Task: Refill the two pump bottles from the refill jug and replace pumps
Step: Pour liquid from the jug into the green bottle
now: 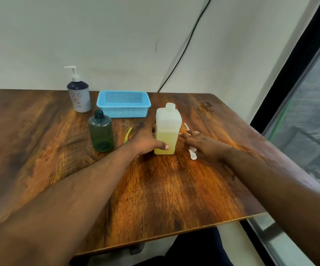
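Two bare forearms reach from the near edge across a wooden table (174, 189) whose glossy top shows a strong brown and orange grain. The landmark is the refill jug (167, 129), a square-shouldered, translucent white plastic container standing upright near the middle of the table, its short round neck uncapped and its lower half filled with pale yellow liquid. The left hand (147, 140) grasps the jug low on its left side, the thumb lying across the near face at the level of the liquid and the other fingers hidden behind it. The right hand (201, 144) lies just to the right of the jug, not touching it, its fingers extended and loose over a white pump (192, 153) that lies flat on the wood; whether the fingers press on the pump cannot be told. A thin white tube (186, 126) shows beyond that hand, close to the jug's right side. Left of the jug, past the left hand, a slim yellow-green strip (127, 135) lies on the table, and further left stands a round, translucent dark green bottle (101, 131) with an open threaded neck. Behind the jug and slightly left sits a light blue rectangular plastic basket (123, 104) with perforated walls. Further left of the basket, near the table's back edge, stands a rounded bottle (79, 96) with a dark top, pale patterned body and a white pump head fitted.
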The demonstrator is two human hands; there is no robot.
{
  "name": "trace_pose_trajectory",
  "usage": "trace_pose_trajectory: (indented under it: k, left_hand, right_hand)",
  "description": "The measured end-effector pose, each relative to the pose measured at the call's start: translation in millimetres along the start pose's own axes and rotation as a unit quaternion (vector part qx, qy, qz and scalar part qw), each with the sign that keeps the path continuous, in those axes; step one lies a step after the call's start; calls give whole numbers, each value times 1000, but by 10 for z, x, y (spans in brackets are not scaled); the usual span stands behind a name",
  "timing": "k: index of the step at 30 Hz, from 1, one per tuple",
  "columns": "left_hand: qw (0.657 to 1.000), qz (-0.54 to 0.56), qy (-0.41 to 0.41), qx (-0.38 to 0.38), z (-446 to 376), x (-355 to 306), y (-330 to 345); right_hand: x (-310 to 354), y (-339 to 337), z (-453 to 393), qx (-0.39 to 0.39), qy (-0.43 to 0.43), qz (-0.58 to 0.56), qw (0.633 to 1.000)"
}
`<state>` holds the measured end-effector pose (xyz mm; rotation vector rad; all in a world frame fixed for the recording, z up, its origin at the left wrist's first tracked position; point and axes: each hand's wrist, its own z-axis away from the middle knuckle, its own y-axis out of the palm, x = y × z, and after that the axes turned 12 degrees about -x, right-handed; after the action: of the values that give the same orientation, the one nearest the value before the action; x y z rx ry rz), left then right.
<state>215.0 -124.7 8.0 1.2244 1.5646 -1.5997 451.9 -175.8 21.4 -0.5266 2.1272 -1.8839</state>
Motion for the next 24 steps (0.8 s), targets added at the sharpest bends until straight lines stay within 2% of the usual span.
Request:
trace_pose_trajectory:
  k: [2, 4, 6, 10, 14, 16, 18, 21, 24]
  left_hand:
    - [1000, 11, 0, -10, 15, 19, 8]
    - [999, 33, -10, -26, 54, 42, 8]
    - [997, 50, -25, -56, 110, 50, -16]
    - [982, 106, -23, -153, 261, -4, -141]
    - [943, 263, -23, -203, 448, -62, -424]
    - [940, 248, 28, -233, 566, -11, -594]
    - [930, 189, 119, -291, 713, 95, -772]
    - [883, 84, 245, -391, 802, 383, -1051]
    - [869, 83, 211, -441, 694, 629, -1186]
  right_hand:
    - [79, -67, 2, -79, 44, -91, 992]
    - [161, -127, -23, -177, 90, -176, 964]
    - [263, -166, -70, -219, 141, -244, 934]
    - [429, -124, -232, -168, 183, -420, 873]
    - [514, 18, -405, -144, 214, -464, 847]
    - [522, 70, -467, -152, 227, -489, 829]
    - [529, 81, -485, -170, 233, -513, 808]
    - [576, 101, -531, -190, 234, -526, 795]
    - [676, 76, -623, -202, 225, -505, 808]
